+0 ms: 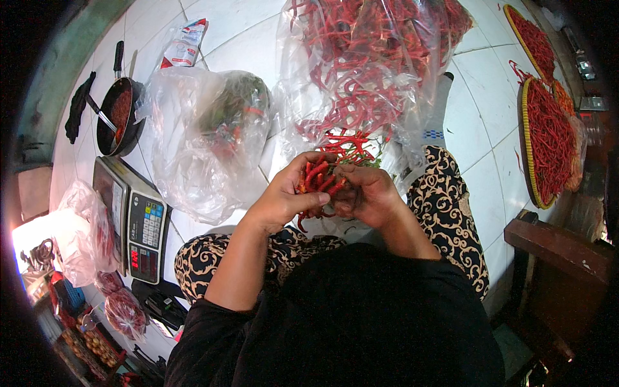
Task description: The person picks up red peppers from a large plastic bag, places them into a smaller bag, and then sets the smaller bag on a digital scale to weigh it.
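Note:
In the middle, my left hand is wrapped around a small bunch of red chilies, its thumb across the front. My right hand meets the bunch from the right with curled fingers at the chili ends; its fingertips are partly hidden. Just beyond both hands, loose red chilies with green stems spill from the mouth of a large clear plastic bag. Many more red chilies fill that bag. A second clear plastic bag, on the left, holds green and some red pieces.
A digital scale stands at left, below a frying pan containing red food and a utensil. Bagged red goods lie at lower left. Woven trays of red chilies and a brown wooden piece of furniture are at right.

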A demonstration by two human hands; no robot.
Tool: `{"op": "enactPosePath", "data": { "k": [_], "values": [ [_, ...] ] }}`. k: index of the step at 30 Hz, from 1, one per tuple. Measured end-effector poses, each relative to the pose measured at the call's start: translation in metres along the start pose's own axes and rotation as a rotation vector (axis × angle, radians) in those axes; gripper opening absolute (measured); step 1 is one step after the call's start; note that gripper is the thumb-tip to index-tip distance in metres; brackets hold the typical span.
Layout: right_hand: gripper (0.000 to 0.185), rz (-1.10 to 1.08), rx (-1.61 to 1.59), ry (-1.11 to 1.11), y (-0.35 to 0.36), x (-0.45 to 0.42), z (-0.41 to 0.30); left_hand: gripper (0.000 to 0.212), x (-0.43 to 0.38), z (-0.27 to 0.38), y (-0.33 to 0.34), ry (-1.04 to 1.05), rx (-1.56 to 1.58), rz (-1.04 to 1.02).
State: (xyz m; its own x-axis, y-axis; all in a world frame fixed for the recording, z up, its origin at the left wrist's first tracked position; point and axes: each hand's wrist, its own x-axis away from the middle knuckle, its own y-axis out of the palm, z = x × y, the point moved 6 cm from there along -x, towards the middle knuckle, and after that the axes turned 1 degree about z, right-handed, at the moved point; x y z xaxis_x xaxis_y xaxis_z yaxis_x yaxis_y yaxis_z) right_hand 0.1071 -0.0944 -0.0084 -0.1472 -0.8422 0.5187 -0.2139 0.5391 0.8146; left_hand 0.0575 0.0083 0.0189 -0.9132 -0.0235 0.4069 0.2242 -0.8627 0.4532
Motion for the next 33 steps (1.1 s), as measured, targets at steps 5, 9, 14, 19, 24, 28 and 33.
{"op": "enactPosePath", "data": {
  "k": [5,9,14,19,24,28,33],
  "values": [
    [0.018,-0.070,0.028,-0.120,-0.013,0.004,-0.015,0.059,0.000,0.002,-0.004,0.009,-0.013,0.008],
    [0.009,0.264,0.539,-0.427,-0.026,0.014,-0.063,0.055,-0.002,-0.007,-0.022,-0.035,0.205,0.063],
    [0.028,0.419,1.951,-0.812,-0.005,0.012,-0.057,0.052,-0.006,-0.010,-0.038,0.038,0.505,0.180],
    [0.026,0.141,1.595,-0.716,0.012,-0.009,-0.004,0.054,-0.008,-0.011,-0.035,0.033,0.541,0.163],
    [0.023,0.082,1.383,-0.812,0.008,-0.013,0.007,0.054,-0.009,-0.016,-0.031,0.006,0.539,0.121],
    [0.020,0.114,1.488,-0.876,0.019,-0.004,0.001,0.053,-0.008,-0.013,-0.028,0.043,0.563,0.143],
    [0.015,0.126,1.697,-0.999,0.028,0.004,-0.001,0.053,-0.010,-0.012,-0.028,0.116,0.484,0.206]
  ]
}}
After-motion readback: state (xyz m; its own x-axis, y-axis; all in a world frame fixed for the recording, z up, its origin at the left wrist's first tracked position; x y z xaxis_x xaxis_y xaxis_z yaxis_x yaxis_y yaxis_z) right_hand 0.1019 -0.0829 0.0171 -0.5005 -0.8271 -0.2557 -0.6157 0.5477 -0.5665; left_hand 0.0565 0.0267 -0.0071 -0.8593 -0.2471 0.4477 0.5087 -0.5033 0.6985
